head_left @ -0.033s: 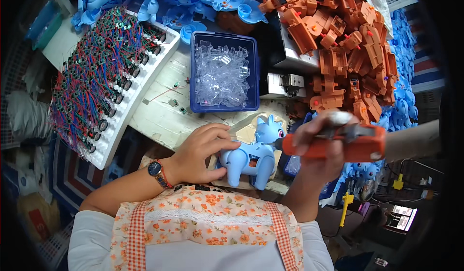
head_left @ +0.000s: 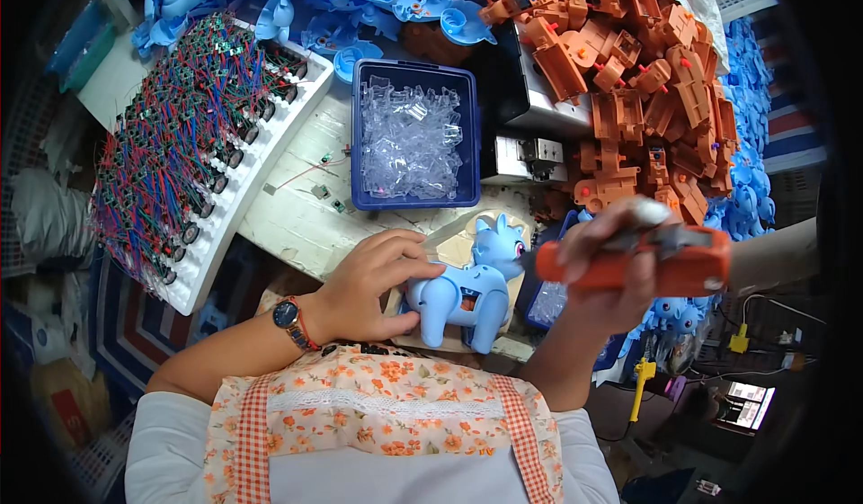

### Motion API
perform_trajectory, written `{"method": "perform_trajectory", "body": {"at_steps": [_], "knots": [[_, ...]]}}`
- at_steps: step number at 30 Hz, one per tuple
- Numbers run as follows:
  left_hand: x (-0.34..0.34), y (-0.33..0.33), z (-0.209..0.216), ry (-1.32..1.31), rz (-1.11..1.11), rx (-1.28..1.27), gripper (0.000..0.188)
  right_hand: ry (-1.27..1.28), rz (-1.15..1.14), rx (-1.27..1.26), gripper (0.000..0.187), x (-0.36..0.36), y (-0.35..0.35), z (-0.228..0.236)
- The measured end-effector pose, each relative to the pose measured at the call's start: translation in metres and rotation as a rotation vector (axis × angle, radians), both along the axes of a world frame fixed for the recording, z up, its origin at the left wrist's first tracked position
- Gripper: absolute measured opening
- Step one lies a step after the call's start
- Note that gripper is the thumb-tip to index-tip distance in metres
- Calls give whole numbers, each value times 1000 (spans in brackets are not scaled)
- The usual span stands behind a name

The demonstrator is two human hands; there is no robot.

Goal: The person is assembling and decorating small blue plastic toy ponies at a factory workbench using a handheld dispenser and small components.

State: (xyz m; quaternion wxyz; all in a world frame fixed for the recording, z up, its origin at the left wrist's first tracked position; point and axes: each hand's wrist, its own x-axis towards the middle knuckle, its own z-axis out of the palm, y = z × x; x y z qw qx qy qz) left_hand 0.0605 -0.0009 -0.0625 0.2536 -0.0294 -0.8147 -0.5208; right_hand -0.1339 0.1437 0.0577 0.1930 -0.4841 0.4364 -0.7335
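Note:
A light blue toy pony (head_left: 433, 303) lies on a pale holder (head_left: 454, 239) at the table's near edge, its head to the right. An opening in its body shows brown parts inside. My left hand (head_left: 373, 284) grips the pony's rear end, fingers above and thumb below. Wrapped around an orange-red electric screwdriver (head_left: 665, 266), my right hand (head_left: 611, 257) is to the right of the pony. The screwdriver's dark tip points left at the pony's head, a small gap apart; motion blurs the hand and tool.
Beyond the pony stands a dark blue bin (head_left: 415, 203) of clear plastic parts. A white foam tray (head_left: 202, 279) on the left carries wired circuit boards. Brown plastic housings (head_left: 620, 113) pile up at far right; blue shells (head_left: 378, 0) lie along the back. A metal box (head_left: 526, 158) stands between.
My right hand has drawn the screwdriver a little to the right, away from the pony. My left hand and the pony stay almost in place.

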Motion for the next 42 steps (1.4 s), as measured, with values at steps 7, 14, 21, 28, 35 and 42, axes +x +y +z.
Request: {"method": "perform_trajectory", "body": {"at_steps": [7,14,21,28,35,42], "knots": [[0,1,0,-10,3,-14,53,27,-607,-104,25,-38,-40,-11],[-1,2,-3,-16,-10,6,53,107,-542,-44,40,-13,2,13],[-2,0,-2,-20,-15,-4,54,-7,-304,112,68,41,50,18],[-1,1,-1,-30,-21,-21,55,29,-246,130,73,44,60,12],[-1,0,-5,-25,-21,-5,55,11,-250,123,68,57,56,-10],[1,2,-8,-12,-86,5,66,60,-134,139,64,48,54,-15]]}}
